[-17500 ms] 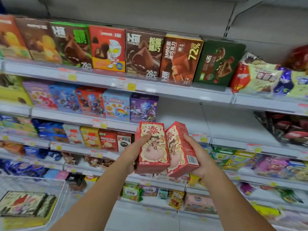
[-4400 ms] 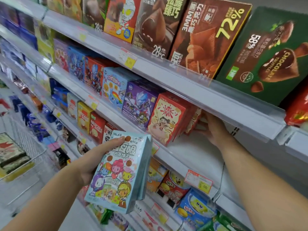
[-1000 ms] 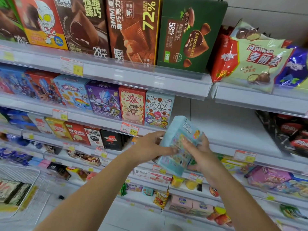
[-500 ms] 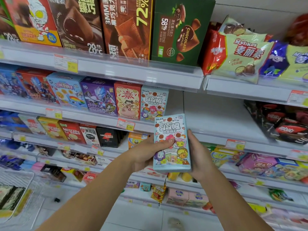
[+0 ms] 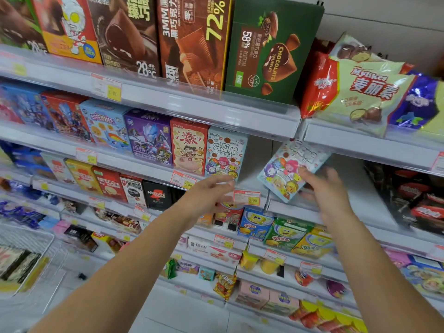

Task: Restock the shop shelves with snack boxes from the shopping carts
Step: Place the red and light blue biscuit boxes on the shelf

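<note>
snack box (image 5: 292,170), long axis leaning right

Pale grey wall (image 5: 384,13) behind tiered white shelving (image 5: 192,109), light floor (image 5: 187,313) below, even bright lighting.

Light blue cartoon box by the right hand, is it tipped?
Tipped. The light blue cartoon box leans rightward; its shelved twin stands upright.

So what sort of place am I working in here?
A shop's snack aisle, probably a supermarket: tiered white shelves with price tags on their edges, rows of boxed snacks facing out, and a wire cart at lower left. The right hand holds a blue box.
</note>
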Motion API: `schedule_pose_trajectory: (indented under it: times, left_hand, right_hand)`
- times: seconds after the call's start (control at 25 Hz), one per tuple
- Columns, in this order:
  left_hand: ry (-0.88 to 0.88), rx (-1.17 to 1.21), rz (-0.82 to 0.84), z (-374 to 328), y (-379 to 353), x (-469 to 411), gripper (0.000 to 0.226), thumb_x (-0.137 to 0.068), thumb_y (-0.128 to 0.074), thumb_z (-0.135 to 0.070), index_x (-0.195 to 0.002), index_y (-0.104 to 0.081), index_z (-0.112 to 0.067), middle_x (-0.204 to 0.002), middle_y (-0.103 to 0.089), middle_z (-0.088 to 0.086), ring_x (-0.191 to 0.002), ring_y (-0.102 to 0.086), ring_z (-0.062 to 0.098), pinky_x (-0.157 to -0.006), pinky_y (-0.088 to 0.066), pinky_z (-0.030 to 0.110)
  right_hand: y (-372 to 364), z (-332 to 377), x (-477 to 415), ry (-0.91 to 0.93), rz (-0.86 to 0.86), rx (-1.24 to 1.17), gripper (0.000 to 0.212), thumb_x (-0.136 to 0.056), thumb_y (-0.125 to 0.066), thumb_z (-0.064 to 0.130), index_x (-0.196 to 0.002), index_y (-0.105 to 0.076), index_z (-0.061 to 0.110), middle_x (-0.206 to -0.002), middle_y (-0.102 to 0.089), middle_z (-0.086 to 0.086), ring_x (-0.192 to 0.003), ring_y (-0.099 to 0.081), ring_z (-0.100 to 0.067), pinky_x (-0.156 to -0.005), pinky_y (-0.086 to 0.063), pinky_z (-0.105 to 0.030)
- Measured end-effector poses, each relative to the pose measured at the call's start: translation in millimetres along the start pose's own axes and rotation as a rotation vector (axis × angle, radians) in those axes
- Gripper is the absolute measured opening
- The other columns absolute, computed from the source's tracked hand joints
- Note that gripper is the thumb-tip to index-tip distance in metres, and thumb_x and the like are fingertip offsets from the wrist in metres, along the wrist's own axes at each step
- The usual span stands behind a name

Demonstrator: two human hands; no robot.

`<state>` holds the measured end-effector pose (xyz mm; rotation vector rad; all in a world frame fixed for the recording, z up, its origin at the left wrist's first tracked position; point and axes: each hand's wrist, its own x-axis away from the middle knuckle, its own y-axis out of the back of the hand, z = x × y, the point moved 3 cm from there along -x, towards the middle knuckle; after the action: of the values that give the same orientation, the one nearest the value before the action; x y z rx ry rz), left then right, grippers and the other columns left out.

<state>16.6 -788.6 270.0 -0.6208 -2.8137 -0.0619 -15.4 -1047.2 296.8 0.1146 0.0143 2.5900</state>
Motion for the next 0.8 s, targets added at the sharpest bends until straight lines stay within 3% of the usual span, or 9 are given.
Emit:
schedule_pose_trajectory:
  times: [0.12, 0.2, 0.28, 0.48, 0.56, 0.68, 0.8]
  left_hand:
    - [0.014, 0.037, -0.063, 0.6, 8.3, -3.8, 0.023, -0.096, -0.061, -0.035, -0.118, -0.06, -0.038, -0.122, -0.066, -0.006, -0.106, -0.068, 0.014, -0.092, -0.056, 0.035]
    - [0.017, 0.042, -0.103, 1.9, 14.8, -6.2, 0.018, -0.095, -0.062, -0.035, -0.112, -0.06, -0.04, -0.122, -0.066, -0.006, -0.106, -0.069, 0.015, -0.096, -0.054, 0.039]
    - [0.016, 0.051, -0.143, 4.3, 22.0, -7.6, 0.022, -0.096, -0.061, -0.036, -0.118, -0.06, -0.037, -0.121, -0.067, -0.007, -0.107, -0.068, 0.015, -0.099, -0.053, 0.041]
    - [-0.026, 0.06, -0.165, 8.9, 23.9, -17.8, 0.04, -0.097, -0.058, -0.04, -0.135, -0.053, -0.029, -0.122, -0.067, -0.006, -0.111, -0.066, 0.015, -0.096, -0.054, 0.037]
    - [-0.026, 0.06, -0.161, 10.8, 19.9, -22.4, 0.042, -0.098, -0.056, -0.04, -0.137, -0.053, -0.027, -0.124, -0.066, -0.005, -0.111, -0.066, 0.016, -0.097, -0.054, 0.038]
    - [-0.03, 0.038, -0.13, 8.1, 12.6, -27.8, 0.047, -0.097, -0.05, -0.049, -0.137, -0.052, -0.026, -0.128, -0.064, -0.004, -0.113, -0.064, 0.017, -0.093, -0.055, 0.036]
    - [-0.028, 0.031, -0.104, 1.1, 12.0, -32.0, 0.051, -0.099, -0.038, -0.057, -0.139, -0.05, -0.027, -0.132, -0.061, -0.001, -0.116, -0.062, 0.019, -0.092, -0.055, 0.036]
  right_hand:
    - [-34.6, -5.3, -35.9, 0.091, 0.114, 0.161, 0.052, -0.086, -0.071, 0.013, -0.132, -0.048, 0.015, -0.117, -0.066, -0.006, -0.098, -0.065, -0.022, -0.09, -0.054, -0.043]
    - [-53.0, -10.0, -50.1, 0.119, 0.216, 0.246, 0.055, -0.087, -0.071, 0.014, -0.136, -0.046, 0.018, -0.12, -0.064, -0.004, -0.106, -0.063, -0.024, -0.093, -0.052, -0.043]
    - [-61.5, -11.7, -60.0, 0.12, 0.282, 0.222, 0.054, -0.089, -0.068, 0.011, -0.137, -0.045, 0.016, -0.123, -0.062, -0.005, -0.107, -0.062, -0.024, -0.089, -0.053, -0.039]
    - [-55.9, -21.8, -77.9, 0.21, 0.154, 0.177, 0.044, -0.087, -0.069, 0.009, -0.124, -0.049, 0.024, -0.107, -0.064, 0.001, -0.105, -0.063, -0.026, -0.094, -0.052, -0.051]
    - [-67.0, -22.8, -79.8, 0.223, 0.213, 0.192, 0.048, -0.087, -0.069, 0.011, -0.128, -0.048, 0.025, -0.109, -0.063, 0.002, -0.108, -0.062, -0.026, -0.095, -0.052, -0.051]
    - [-89.3, -23.4, -75.1, 0.152, 0.351, 0.168, 0.046, -0.09, -0.063, 0.006, -0.126, -0.048, 0.03, -0.118, -0.064, -0.002, -0.109, -0.063, -0.025, -0.092, -0.054, -0.045]
    - [-105.1, -27.4, -61.7, -0.033, 0.408, -0.032, 0.048, -0.092, -0.037, -0.01, -0.121, -0.047, 0.027, -0.107, -0.065, 0.0, -0.095, -0.065, -0.021, -0.084, -0.055, -0.034]
